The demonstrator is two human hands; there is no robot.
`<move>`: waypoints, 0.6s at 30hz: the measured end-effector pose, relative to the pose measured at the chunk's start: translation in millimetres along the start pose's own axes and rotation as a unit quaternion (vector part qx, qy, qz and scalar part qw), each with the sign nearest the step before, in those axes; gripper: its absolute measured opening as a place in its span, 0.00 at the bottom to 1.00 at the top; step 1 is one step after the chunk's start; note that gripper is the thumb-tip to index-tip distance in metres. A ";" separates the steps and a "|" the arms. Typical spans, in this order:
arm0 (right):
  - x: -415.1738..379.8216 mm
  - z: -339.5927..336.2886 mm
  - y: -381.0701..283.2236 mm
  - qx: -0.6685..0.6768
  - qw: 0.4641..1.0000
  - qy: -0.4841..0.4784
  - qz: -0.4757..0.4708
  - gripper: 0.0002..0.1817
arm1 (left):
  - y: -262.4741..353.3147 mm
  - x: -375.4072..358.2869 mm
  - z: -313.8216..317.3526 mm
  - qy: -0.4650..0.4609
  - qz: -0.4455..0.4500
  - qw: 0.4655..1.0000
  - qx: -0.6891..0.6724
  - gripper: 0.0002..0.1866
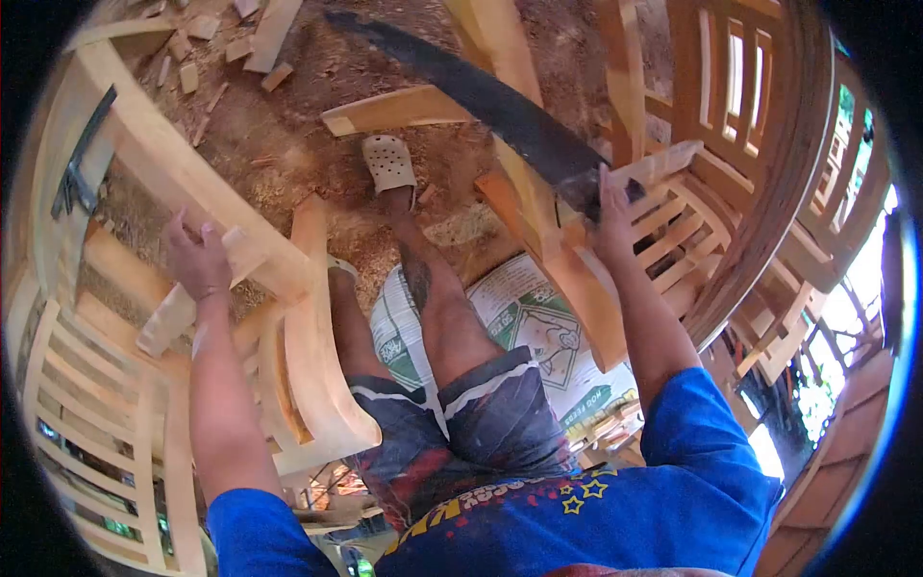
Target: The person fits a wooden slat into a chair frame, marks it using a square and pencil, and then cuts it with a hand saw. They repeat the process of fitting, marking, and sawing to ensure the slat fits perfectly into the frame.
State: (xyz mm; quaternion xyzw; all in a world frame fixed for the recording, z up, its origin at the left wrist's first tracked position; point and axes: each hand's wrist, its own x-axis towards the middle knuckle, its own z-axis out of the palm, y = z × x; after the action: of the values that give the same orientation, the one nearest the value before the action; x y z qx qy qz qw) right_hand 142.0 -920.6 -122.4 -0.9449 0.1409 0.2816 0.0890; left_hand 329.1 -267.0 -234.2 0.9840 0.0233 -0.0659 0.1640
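Note:
My right hand (611, 216) is closed round the handle end of a long dark hand saw (471, 87), whose blade stretches up and left over the wooden parts. On the left, my left hand (200, 258) is at a pale wooden frame (183, 178), its fingers bent near a short wooden piece (245, 255) that crosses the frame; what it grips, if anything, is not clear. A curved wooden armrest (327, 375) lies beside my left leg. Another curved wooden part (586, 298) is below the saw.
Wood offcuts (202, 29) and sawdust lie on the ground at the upper left. A printed sack (529, 327) is under my legs. Slatted wooden furniture (106, 394) stands on the left, with more slatted frames (716, 87) on the right.

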 end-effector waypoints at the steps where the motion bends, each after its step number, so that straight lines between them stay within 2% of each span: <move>1: 1.2 6.7 7.5 -0.006 1.000 -0.009 0.017 0.60 | -7.3 -1.2 2.8 -0.007 -0.015 1.000 0.006 0.27; 2: 2.4 7.6 7.7 -0.005 0.999 -0.014 0.032 0.60 | -10.0 -1.6 9.2 -0.015 -0.029 0.999 0.008 0.27; 5: 3.3 5.4 -6.4 -0.009 0.997 -0.030 0.069 0.60 | -11.2 -1.7 11.0 0.007 0.002 0.999 -0.035 0.27; 7: -3.4 0.8 -20.7 -0.015 0.996 -0.041 0.082 0.60 | -7.3 2.3 11.7 -0.039 -0.050 0.997 -0.039 0.27; 8: -5.5 5.3 -17.1 -0.032 0.997 -0.002 0.073 0.57 | -7.6 2.2 4.4 -0.061 -0.080 0.994 -0.034 0.27; 10: -7.2 19.7 -8.1 -0.058 0.995 0.072 0.042 0.52 | -3.4 -0.7 6.6 -0.030 -0.058 0.998 0.008 0.26; 11: -5.4 15.3 -30.1 -0.054 0.993 0.096 0.038 0.48 | -9.5 -2.8 8.7 -0.014 -0.052 0.998 0.039 0.26; 13: 7.7 -23.4 -106.4 -0.033 0.990 0.136 0.018 0.39 | -31.3 -4.5 21.3 0.014 -0.033 0.999 -0.021 0.25; 16: 36.5 -34.9 -219.4 0.182 0.983 0.029 -0.019 0.30 | -0.9 -3.4 -2.3 0.008 -0.015 1.000 0.010 0.25; 17: 43.0 -28.0 -261.4 0.283 0.958 -0.041 0.023 0.22 | 7.4 -1.6 -9.0 0.015 -0.017 0.999 -0.024 0.24; 18: 47.4 -20.9 -303.8 0.313 0.945 -0.095 -0.002 0.23 | 14.8 2.1 -13.0 0.024 -0.014 0.998 -0.064 0.23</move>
State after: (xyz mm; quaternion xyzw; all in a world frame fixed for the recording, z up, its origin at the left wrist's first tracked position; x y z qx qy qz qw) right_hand 286.8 -649.1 -104.6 -0.8390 0.2105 0.3113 0.3936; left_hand 333.7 -276.7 -217.6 0.9723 0.0449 -0.0432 0.2253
